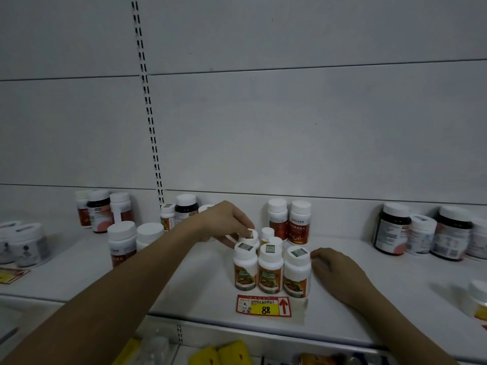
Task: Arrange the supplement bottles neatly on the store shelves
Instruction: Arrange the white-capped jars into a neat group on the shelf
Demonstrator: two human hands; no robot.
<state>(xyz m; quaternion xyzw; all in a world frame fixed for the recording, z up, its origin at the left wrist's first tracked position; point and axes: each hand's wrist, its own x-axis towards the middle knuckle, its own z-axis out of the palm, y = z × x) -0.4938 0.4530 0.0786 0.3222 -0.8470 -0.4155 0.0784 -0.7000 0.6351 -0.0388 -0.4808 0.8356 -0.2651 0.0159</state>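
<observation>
Two hands work: the left hand (pixel 226 222) pinches a back-row bottle's cap (pixel 250 235); the right hand (pixel 334 270), fingers loosely curled, touches the front-right bottle (pixel 296 275).

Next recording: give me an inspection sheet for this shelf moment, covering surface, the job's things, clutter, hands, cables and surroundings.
Surface: white shelf, with a red and yellow price tag at its front edge.
Job's things: three orange-label bottles upright in a front row above the tag; more of them behind.
Clutter: dark bottles at right and white jars at left, standing in loose groups.
Hands: left hand has a fingertip grip on the cap of a rear bottle; right hand rests against the rightmost front bottle, fingers curled.
Cables: nothing seen.
Surroundings: plain white back panel with a slotted upright; yellow packs on the shelf below.
</observation>
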